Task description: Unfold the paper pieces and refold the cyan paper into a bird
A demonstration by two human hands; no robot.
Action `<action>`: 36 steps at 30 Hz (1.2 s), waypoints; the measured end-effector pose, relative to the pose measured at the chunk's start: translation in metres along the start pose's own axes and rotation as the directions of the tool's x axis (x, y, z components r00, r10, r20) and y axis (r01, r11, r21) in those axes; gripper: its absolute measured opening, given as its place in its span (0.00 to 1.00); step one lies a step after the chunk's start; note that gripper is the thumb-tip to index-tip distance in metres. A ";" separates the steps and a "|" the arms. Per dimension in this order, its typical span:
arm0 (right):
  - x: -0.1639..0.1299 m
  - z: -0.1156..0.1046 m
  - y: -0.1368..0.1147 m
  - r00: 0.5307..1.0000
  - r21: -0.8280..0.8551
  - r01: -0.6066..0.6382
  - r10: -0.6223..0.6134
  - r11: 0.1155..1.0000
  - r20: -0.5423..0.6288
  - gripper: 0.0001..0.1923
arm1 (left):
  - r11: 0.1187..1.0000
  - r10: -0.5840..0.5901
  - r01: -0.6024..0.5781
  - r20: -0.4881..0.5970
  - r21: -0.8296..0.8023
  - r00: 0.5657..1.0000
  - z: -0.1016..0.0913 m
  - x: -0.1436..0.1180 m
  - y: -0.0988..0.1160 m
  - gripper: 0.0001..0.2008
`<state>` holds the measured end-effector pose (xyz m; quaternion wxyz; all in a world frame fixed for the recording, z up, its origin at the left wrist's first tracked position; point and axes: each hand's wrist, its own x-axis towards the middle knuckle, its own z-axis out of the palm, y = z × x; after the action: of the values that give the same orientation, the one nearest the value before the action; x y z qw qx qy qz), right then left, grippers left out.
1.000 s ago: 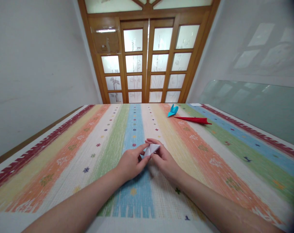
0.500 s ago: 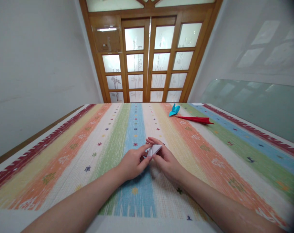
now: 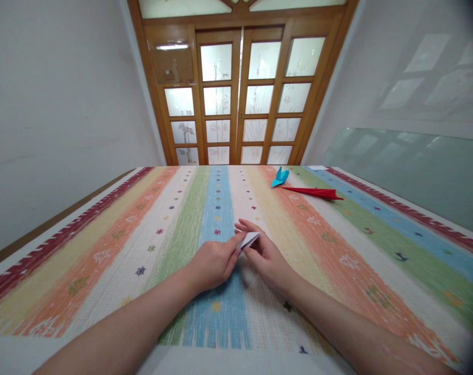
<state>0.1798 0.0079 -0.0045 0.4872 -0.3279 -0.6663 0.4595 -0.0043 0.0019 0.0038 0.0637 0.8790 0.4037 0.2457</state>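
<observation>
Between my two hands is a small piece of folded white paper (image 3: 250, 239), pointed at its right end. My left hand (image 3: 216, 262) pinches its left side, with thumb and forefinger pressed together on it. My right hand (image 3: 268, 256) grips the right side, thumb in front and fingers curled behind. Part of the paper is covered by my fingers. Both hands are just above the striped tablecloth (image 3: 174, 297), near the middle of the table.
Farther off to the right lie a blue folded paper figure (image 3: 280, 177) and a long, narrow red folded paper piece (image 3: 314, 193), close together. A glass-paned wooden door (image 3: 238, 104) stands beyond the table. At the right, a pale green glass panel (image 3: 411, 172) leans by the wall.
My left forefinger and thumb have closed together over the paper's left side, so less of the white paper shows. My right hand has barely moved.
</observation>
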 end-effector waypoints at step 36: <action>0.008 -0.008 0.007 0.994 -0.190 -0.037 0.016 0.981 -0.109 0.11 | 0.467 -0.448 0.267 0.035 -0.843 0.893 0.010 0.013 -0.019 0.10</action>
<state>0.1855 0.0197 -0.0079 0.4820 -0.4063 -0.6760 0.3816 -0.0051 0.0246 -0.0060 0.4814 0.6097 0.4187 0.4703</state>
